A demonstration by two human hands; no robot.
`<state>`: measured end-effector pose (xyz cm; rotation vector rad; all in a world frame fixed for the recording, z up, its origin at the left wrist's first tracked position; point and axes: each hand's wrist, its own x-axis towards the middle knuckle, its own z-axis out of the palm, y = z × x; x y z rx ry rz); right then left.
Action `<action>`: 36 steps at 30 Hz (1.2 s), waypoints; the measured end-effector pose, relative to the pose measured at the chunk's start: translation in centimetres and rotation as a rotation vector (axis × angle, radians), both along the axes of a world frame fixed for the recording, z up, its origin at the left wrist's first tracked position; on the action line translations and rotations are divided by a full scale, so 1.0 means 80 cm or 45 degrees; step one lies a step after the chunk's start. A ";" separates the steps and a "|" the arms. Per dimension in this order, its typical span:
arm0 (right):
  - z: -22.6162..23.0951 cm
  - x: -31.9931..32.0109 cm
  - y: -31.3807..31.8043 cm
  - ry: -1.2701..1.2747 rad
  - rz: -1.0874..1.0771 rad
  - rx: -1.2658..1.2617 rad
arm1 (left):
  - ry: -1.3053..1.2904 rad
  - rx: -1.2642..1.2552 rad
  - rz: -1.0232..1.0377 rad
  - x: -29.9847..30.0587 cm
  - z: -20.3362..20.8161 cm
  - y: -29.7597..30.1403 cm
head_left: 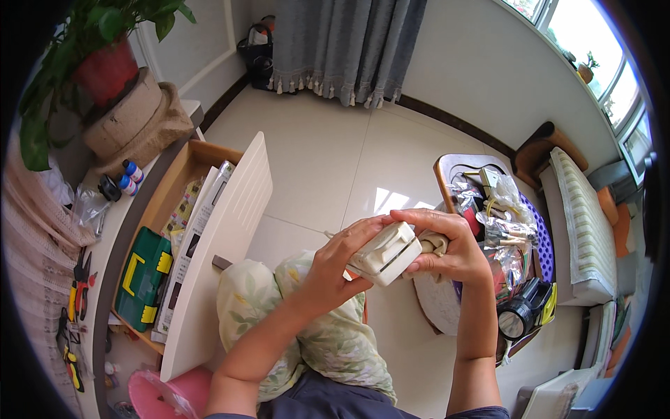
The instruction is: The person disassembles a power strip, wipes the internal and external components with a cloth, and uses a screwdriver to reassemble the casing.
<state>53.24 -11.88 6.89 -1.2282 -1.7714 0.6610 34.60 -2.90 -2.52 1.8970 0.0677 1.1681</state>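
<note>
Here's the white, boxy plastic device [386, 253], up in mid-air, held tilted between left hand [342, 248] and right hand [452, 244]! Rounded corners, a raised block on top, a thin dark groove running along one side. And just beside it, under the right fingers, a cream bundle [435, 244], bunched and folded, possibly cord!

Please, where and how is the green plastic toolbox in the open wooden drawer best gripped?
Probably by the slim yellow handle on the toolbox, coming from above: the handle lies exposed on the upward face, while the drawer encloses the box's sides.
</note>
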 end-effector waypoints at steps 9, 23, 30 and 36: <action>-0.003 -0.014 -0.005 -0.004 -0.033 0.089 | -0.075 0.044 -0.095 -0.001 -0.004 0.008; -0.010 -0.033 -0.009 0.105 -0.102 0.093 | -0.007 0.034 -0.148 -0.002 -0.007 0.011; -0.016 -0.037 -0.012 0.206 -0.129 0.044 | -0.101 -0.102 -0.084 0.003 -0.009 0.002; -0.019 -0.041 -0.014 0.318 -0.145 0.005 | -0.102 -0.036 -0.040 0.004 -0.004 0.003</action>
